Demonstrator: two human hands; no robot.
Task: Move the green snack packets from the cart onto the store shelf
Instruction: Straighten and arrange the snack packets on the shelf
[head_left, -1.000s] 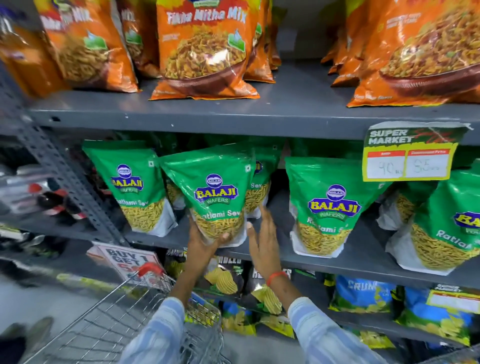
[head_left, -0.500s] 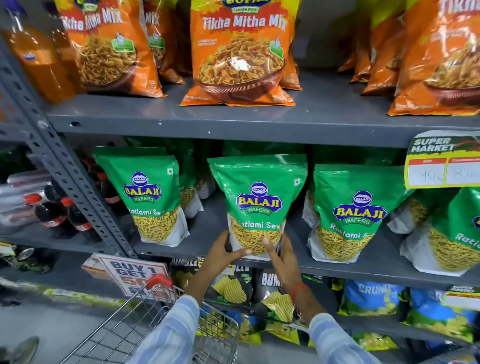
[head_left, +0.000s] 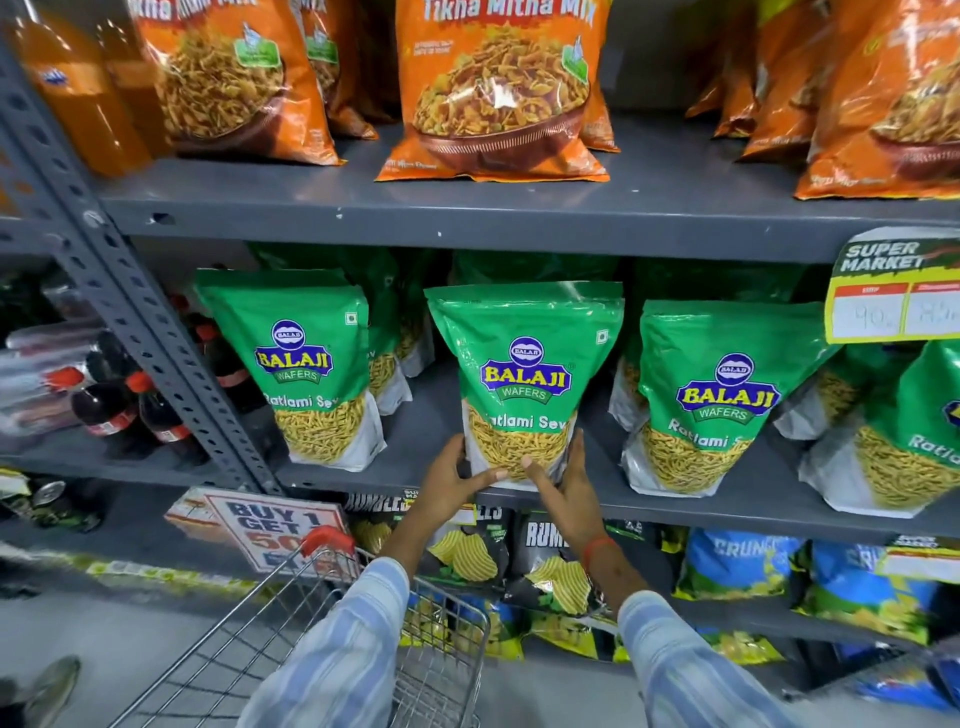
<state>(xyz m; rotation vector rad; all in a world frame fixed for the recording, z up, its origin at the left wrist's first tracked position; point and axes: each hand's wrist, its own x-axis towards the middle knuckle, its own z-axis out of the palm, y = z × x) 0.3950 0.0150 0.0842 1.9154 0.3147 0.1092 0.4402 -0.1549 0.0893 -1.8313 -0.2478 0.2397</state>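
A green Balaji Ratlami Sev packet stands upright at the front of the grey middle shelf. My left hand grips its lower left corner and my right hand grips its lower right, thumbs across the clear window. More green packets stand on either side, one on the left and one on the right, with others behind them. The wire cart with a red handle is below my left forearm; its inside is mostly hidden by my sleeve.
Orange snack bags fill the shelf above. Dark cola bottles lie left of the perforated upright post. A yellow price tag hangs at the right. Black and blue chip bags sit on the lower shelf beside a promo sign.
The green packet has shifted right along the shelf, from beside the left packets to the gap in the middle, and now stands straight. Both hands now hold its bottom corners.
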